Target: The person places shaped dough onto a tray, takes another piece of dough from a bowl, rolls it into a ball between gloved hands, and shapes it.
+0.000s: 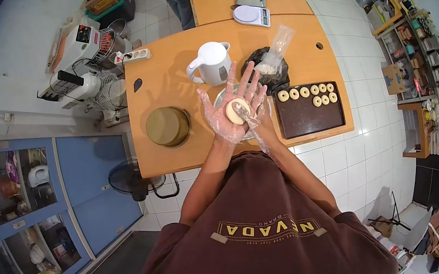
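Palm up with its floury fingers spread, my left hand bears a round, flattened piece of pale dough. The fingers of my right hand press on the middle of that dough from above; they are bent and partly overlap it. Below both hands, a bowl is mostly hidden, with only parts of its rim showing. To the right lies a dark tray with several small dough rings in rows along its far side.
A white kettle stands beyond my hands, beside a black plastic bag. A round tin sits on the left. Farther back are a kitchen scale, a power strip and a person's legs.
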A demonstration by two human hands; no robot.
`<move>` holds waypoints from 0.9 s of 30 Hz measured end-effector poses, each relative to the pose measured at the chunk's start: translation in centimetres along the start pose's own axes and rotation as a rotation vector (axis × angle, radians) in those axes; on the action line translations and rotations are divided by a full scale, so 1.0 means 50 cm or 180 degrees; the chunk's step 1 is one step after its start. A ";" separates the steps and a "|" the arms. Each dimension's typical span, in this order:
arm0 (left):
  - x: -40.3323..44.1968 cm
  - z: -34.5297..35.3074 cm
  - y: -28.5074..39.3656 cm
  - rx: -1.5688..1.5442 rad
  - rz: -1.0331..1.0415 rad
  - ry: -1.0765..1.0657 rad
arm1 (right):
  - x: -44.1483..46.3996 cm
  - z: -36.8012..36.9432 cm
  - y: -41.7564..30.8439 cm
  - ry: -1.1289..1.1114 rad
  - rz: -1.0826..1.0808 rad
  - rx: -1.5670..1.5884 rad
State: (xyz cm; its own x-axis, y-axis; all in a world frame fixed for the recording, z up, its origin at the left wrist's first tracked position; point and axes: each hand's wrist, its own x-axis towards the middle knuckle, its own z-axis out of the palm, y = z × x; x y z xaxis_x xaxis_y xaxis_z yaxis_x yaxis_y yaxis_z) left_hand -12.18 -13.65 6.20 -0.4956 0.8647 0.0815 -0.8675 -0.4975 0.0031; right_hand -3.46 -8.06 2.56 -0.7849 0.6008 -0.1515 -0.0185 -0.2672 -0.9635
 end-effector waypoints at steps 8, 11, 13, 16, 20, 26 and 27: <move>0.012 -0.005 -0.021 -0.0019 0.0016 0.0047 | 0.023 -0.027 0.029 0.0128 -0.0015 -0.0109; 0.008 -0.011 -0.019 0.0212 0.0027 0.0164 | 0.019 -0.018 -0.011 0.0149 -0.0163 -0.0380; 0.009 0.000 -0.020 0.0281 0.0065 0.0184 | 0.007 -0.014 -0.031 0.0151 -0.0112 -0.0470; 0.008 -0.001 -0.016 0.0334 0.0149 0.0197 | 0.012 -0.035 -0.008 0.0534 -0.1116 -0.1069; 0.008 -0.015 -0.006 -0.0331 -0.0052 -0.0210 | 0.010 -0.083 -0.029 -0.0222 -0.1953 -0.2530; 0.009 -0.008 -0.027 0.0471 0.0165 0.0262 | -0.013 -0.072 -0.036 -0.0434 -0.1770 -0.2659; 0.008 -0.013 -0.027 0.0540 0.0198 0.0288 | -0.012 -0.069 -0.026 -0.0446 -0.1737 -0.2424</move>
State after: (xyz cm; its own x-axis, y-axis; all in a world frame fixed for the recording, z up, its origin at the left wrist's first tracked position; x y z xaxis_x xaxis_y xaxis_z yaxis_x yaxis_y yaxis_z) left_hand -11.26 -12.59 5.61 -0.5564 0.8309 -0.0031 -0.8192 -0.5480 0.1695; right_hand -0.82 -5.49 3.13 -0.8554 0.3885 0.3427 -0.0346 0.6172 -0.7860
